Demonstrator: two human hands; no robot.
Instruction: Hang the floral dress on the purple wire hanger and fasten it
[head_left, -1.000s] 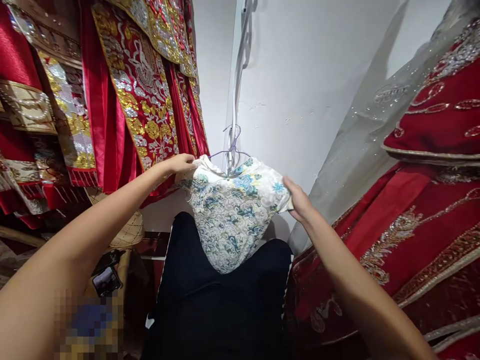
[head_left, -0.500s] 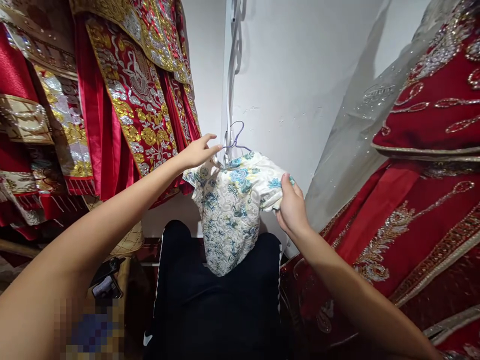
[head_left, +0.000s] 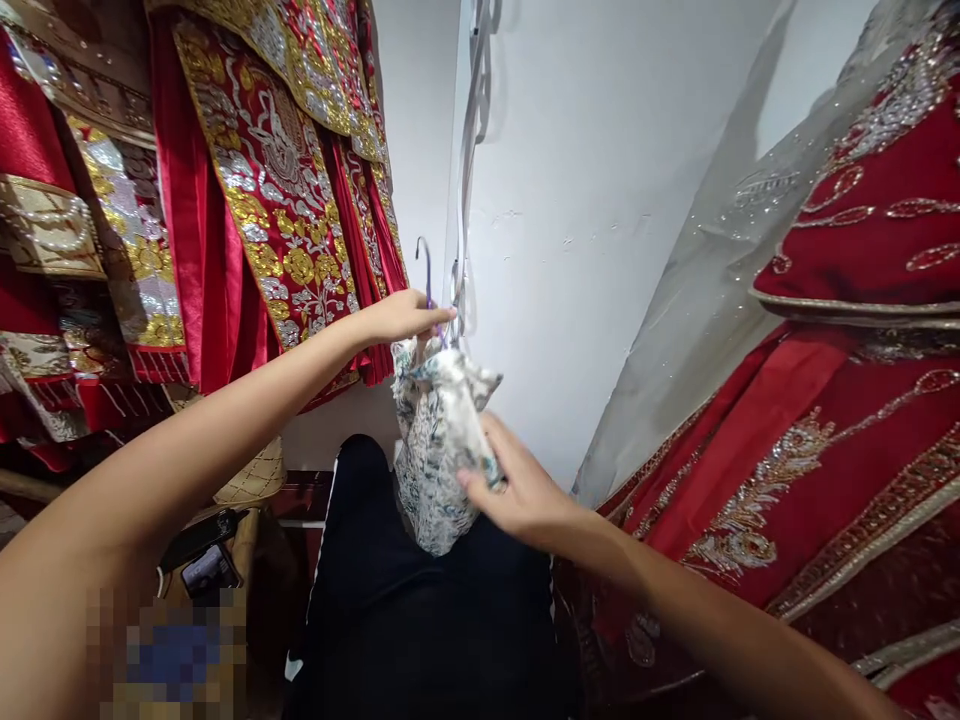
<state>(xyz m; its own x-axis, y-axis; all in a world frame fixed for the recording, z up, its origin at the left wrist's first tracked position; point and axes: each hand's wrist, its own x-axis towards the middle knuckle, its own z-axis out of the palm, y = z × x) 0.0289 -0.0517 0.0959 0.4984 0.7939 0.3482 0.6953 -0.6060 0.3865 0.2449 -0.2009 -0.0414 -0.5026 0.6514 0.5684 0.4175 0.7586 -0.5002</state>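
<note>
A short-sleeved white top with blue-green flowers (head_left: 435,470) hangs on a thin purple hanger (head_left: 429,268), its hook turned to the left. My left hand (head_left: 405,316) is closed round the hanger's neck, just above the collar. Lower down on the right, my right hand (head_left: 517,485) grips the sleeve side of the top between thumb and fingers, slightly blurred. The top is turned and folded inward, its lower end hanging in front of my dark trousers (head_left: 435,630). Most of the hanger's bar is hidden inside the cloth.
Red garments with gold and silver embroidery (head_left: 277,200) hang at left. A red beaded dress (head_left: 847,400) and a sheer sparkly veil (head_left: 712,240) fill the right. White straps (head_left: 469,150) run down the wall corner. A phone (head_left: 210,570) lies at lower left.
My right hand has swung left and down with the sleeve, turning the top sideways. My left hand has closed on the hanger, whose hook has turned and shifted left.
</note>
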